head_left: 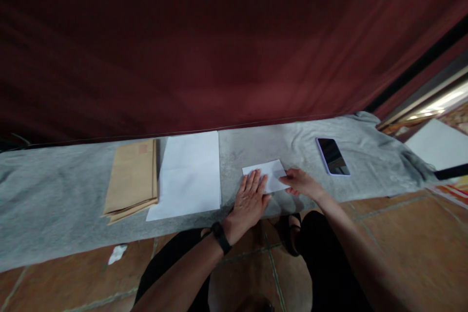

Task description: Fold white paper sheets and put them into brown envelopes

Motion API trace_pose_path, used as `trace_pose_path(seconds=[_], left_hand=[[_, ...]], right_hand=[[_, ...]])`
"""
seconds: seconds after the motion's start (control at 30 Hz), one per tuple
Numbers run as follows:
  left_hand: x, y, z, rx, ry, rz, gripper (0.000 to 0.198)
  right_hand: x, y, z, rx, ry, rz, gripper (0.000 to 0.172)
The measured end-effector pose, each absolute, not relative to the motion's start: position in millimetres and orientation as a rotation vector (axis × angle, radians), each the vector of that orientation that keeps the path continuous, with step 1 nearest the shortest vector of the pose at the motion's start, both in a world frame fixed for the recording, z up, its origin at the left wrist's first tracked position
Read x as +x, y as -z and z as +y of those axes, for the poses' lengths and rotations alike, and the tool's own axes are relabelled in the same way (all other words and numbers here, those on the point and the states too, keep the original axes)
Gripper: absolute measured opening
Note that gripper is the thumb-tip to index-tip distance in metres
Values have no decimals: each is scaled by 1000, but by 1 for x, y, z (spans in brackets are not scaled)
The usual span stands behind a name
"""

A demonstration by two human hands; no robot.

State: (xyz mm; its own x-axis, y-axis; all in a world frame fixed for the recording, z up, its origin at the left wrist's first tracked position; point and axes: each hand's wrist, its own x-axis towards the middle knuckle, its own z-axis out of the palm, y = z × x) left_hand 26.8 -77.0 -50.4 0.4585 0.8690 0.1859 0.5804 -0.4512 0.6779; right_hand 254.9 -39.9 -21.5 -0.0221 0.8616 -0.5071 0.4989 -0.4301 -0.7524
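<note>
One small white paper (272, 172) near the front edge of the grey-draped desk (256, 144)
Nearest, a black wristwatch (221, 237); then the left hand (250, 200), flat on the paper, and the right hand (299, 183), pinching its right edge; farther off, white sheets (192, 175) to the left beside stacked kraft envelopes (133, 173), and to the right a lilac-cased smartphone (332, 157); behind, a dark red backdrop (234, 58).

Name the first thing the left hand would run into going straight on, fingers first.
Past the small white paper under it, the left hand would cross grey cloth and probably meet the dark red backdrop; exact depth is unclear.
</note>
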Motion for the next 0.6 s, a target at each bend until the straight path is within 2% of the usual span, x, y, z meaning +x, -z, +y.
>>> trace_pose_path(seconds=[0.13,0.2,0.27,0.37,0.47,0.6], left_hand=[[23,47,-71,2092,-794,1161,50],[22,44,-68,2072,-822,1136,46],[21,39,-66,2160,-761,1148,44],[18,35,-67,2517,-449,1217,42],[14,34,-69,2790,-194,1255,44],[13,37,-70,2825,-211,1301,47]], right_hand=[[252,18,-48,-2122,-634,-1771,15],[245,20,-50,-2021,-382,-1875,19],[232,25,-49,-1780,-347,-1999,28],[209,37,-46,-1444,-419,-2152,41],[190,47,-46,-1401,-438,-2247,48],[180,49,-48,-1497,-381,-2327,52]])
